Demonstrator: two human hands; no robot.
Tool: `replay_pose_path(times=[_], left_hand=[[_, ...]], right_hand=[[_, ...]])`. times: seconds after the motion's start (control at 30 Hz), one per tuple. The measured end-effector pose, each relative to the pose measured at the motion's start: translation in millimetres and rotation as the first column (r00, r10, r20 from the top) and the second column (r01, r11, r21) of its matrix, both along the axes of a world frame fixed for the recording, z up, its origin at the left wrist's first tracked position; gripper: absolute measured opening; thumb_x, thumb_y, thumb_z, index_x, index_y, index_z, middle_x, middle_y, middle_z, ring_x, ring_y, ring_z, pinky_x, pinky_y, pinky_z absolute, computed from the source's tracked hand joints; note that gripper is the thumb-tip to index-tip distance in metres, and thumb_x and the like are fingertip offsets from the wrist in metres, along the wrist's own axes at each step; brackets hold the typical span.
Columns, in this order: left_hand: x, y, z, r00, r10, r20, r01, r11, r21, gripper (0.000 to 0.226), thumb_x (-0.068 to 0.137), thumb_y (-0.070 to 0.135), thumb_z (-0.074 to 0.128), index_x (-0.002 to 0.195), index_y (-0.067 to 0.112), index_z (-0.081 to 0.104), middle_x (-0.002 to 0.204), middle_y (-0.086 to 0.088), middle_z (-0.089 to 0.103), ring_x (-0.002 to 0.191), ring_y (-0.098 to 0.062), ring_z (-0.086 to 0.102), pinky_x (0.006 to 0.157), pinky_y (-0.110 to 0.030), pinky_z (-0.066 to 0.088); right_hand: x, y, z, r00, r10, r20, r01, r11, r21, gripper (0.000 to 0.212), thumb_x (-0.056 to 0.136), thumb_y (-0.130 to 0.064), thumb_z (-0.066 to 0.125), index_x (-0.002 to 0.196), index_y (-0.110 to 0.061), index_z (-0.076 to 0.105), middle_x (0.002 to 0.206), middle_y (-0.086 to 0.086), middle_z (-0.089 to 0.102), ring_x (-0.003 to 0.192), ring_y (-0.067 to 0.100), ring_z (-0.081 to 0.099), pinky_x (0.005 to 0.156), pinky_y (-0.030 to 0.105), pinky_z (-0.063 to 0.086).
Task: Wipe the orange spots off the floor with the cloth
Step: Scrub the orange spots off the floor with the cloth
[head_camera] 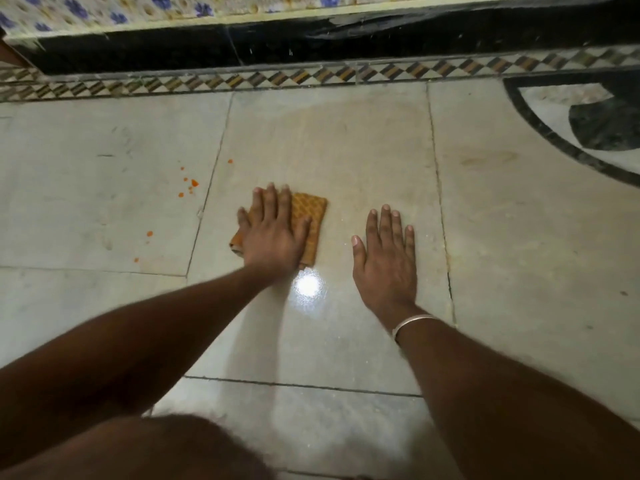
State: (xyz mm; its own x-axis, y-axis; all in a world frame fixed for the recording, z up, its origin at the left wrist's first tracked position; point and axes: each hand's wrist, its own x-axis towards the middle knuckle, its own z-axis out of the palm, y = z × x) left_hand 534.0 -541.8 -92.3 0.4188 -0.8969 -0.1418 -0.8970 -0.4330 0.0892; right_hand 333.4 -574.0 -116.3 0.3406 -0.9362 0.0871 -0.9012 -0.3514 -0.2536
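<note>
Head view gives us the pale stone floor (346,140) filling nearly everything, with a patterned border strip (242,79) and a black skirting (173,46) along its far edge. Our two arms reach out from the near side. Our left hand (273,233) lies flat with straight, spread fingers, pressing on the cloth (308,209). Our right hand (386,258) rests open on bare floor just to the right of the cloth, holding nothing and looking like a prop for our weight. The cloth is a small folded orange pad at mid-floor, its right part showing past the fingers. The orange spots (194,183) lie scattered to the left, apart from the cloth and across a tile joint from it, so we judge them still unwiped.

We expect the cloth to be light, soft and limp. It should slide easily on this shiny floor and could bunch or unfold. Pressing a flat palm on its middle seems the best hold.
</note>
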Motion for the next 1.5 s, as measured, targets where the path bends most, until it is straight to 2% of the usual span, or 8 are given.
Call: replay_pose_path(times=[0.1,0.3,0.53,0.73,0.93,1.17,1.33,1.5], left_hand=[[-21,41,-2,0.997,0.080,-0.020,-0.080,0.996,-0.030,0.081,0.103,0.067,0.010,0.166,0.018,-0.007,0.174,-0.009,-0.009,0.160,-0.030,-0.012,0.127,-0.059,0.002],[-50,5,-3,0.984,-0.176,-0.022,0.176,0.984,-0.023,0.078,0.103,0.065,0.011,0.166,0.021,-0.003,0.174,-0.007,-0.006,0.160,-0.029,-0.010,0.127,-0.059,0.003],[-17,42,1,0.993,0.116,-0.025,-0.116,0.993,-0.005,0.080,0.102,0.066,0.008,0.165,0.019,-0.010,0.174,-0.009,-0.010,0.160,-0.031,-0.012,0.127,-0.059,0.005],[-50,11,2,0.988,-0.150,-0.026,0.150,0.988,0.022,0.079,0.103,0.065,0.007,0.165,0.019,-0.009,0.174,-0.008,-0.012,0.159,-0.030,-0.014,0.127,-0.059,0.002],[-13,38,-3,0.994,0.103,-0.024,-0.103,0.994,-0.026,0.080,0.103,0.065,0.007,0.166,0.018,-0.007,0.174,-0.009,-0.009,0.160,-0.030,-0.013,0.127,-0.059,-0.001],[-43,8,-1,0.967,-0.255,0.000,0.254,0.967,0.018,0.077,0.105,0.063,0.010,0.165,0.019,-0.008,0.174,-0.008,-0.011,0.159,-0.028,-0.015,0.127,-0.057,-0.005],[16,37,-2,0.993,0.116,-0.028,-0.116,0.993,0.015,0.076,0.106,0.060,0.010,0.166,0.017,-0.007,0.174,-0.010,-0.010,0.159,-0.029,-0.013,0.127,-0.059,-0.005],[-55,64,-1,0.997,-0.069,-0.037,0.072,0.992,0.100,0.085,0.096,0.067,-0.005,0.162,0.015,-0.020,0.169,-0.011,-0.026,0.156,-0.032,-0.025,0.126,-0.055,-0.011]], right_hand=[[1,0,2,1.000,-0.005,-0.003,0.005,1.000,-0.005,0.068,0.107,-0.047,0.015,0.161,-0.008,0.025,0.169,0.016,0.020,0.158,0.029,0.014,0.128,0.051,0.010],[2,-2,1,0.999,-0.007,-0.031,0.006,1.000,-0.003,0.071,0.105,-0.047,0.011,0.160,-0.007,0.027,0.168,0.016,0.021,0.158,0.029,0.015,0.128,0.050,0.009],[0,0,1,0.998,0.012,-0.054,-0.013,1.000,-0.014,0.073,0.107,-0.053,0.013,0.161,-0.005,0.025,0.169,0.018,0.019,0.158,0.032,0.013,0.127,0.053,0.011],[1,0,0,0.998,0.014,-0.058,-0.015,1.000,-0.013,0.074,0.106,-0.052,0.015,0.159,-0.003,0.028,0.167,0.020,0.023,0.157,0.034,0.016,0.127,0.054,0.012],[0,1,2,0.999,0.014,-0.050,-0.015,1.000,-0.026,0.071,0.107,-0.050,0.017,0.159,-0.004,0.028,0.167,0.020,0.023,0.157,0.033,0.016,0.127,0.053,0.012],[-2,-1,0,0.995,0.032,-0.092,-0.032,0.999,0.006,0.073,0.104,-0.049,0.008,0.161,-0.006,0.023,0.169,0.018,0.017,0.158,0.031,0.011,0.128,0.051,0.008],[-2,4,3,0.998,0.037,-0.055,-0.037,0.999,-0.001,0.072,0.106,-0.050,0.010,0.160,-0.004,0.025,0.168,0.019,0.020,0.157,0.033,0.014,0.127,0.053,0.011],[-1,2,2,0.995,0.042,-0.092,-0.039,0.999,0.030,0.073,0.106,-0.051,0.011,0.160,-0.004,0.024,0.168,0.020,0.019,0.157,0.035,0.013,0.127,0.054,0.010]])
